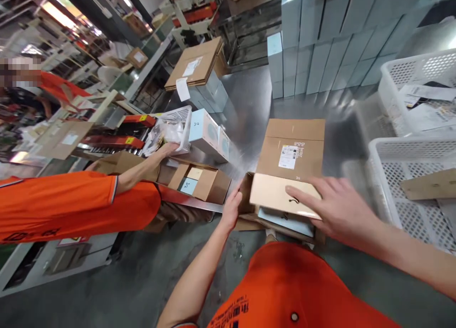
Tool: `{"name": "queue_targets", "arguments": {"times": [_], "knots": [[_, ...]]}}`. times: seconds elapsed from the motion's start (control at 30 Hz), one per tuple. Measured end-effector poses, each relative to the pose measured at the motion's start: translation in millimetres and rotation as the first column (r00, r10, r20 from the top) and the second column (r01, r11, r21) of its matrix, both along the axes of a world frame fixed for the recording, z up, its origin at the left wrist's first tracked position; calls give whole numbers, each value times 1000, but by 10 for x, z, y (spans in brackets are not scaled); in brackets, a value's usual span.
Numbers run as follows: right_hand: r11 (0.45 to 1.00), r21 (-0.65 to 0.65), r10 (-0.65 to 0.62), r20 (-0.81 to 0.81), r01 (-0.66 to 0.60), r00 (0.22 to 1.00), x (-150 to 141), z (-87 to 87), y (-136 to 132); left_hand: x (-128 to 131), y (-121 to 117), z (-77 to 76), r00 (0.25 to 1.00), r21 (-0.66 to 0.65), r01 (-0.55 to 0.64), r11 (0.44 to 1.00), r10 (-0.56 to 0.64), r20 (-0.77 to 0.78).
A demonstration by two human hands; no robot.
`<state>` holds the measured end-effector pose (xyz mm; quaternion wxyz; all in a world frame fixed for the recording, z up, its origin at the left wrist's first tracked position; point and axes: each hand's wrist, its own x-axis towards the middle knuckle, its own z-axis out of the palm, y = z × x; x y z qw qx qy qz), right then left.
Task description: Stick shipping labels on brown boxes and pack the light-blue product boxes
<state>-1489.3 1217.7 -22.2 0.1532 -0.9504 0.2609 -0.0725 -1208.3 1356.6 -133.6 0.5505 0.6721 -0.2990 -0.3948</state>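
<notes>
At the front edge of the metal table stands an open brown carton [245, 195]. My left hand [232, 207] grips its left edge, fingers closed round the cardboard. My right hand [333, 207] holds the right end of a cream box [268, 191], with the thumb lying across its top. The cream box sits tilted at the carton's opening; its lower part is hidden. Beside it, on the side nearer me, a light-blue box [269, 215] shows inside the carton. Just beyond lies a brown cardboard panel [268, 150] with a white printed label [288, 157].
Light-blue boxes [322, 57] are stacked at the back. White baskets [379, 176] stand on the right. To the left, a co-worker in an orange shirt [85, 200] reaches to another basket [185, 124], near a filled carton [213, 185] and white-and-blue boxes [204, 133].
</notes>
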Motion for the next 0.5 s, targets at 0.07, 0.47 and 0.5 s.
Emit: {"name": "queue_targets", "arguments": {"times": [0.07, 0.47, 0.5], "knots": [[976, -211, 32, -141, -61, 990, 58, -167, 155, -26, -13, 21, 999, -15, 39, 999, -39, 22], [951, 282, 229, -378, -124, 897, 331, -428, 156, -84, -14, 120, 994, 53, 47, 997, -52, 93], [953, 295, 150, -269, -67, 951, 152, -372, 85, -86, -7, 112, 995, 61, 19, 998, -25, 99]]}}
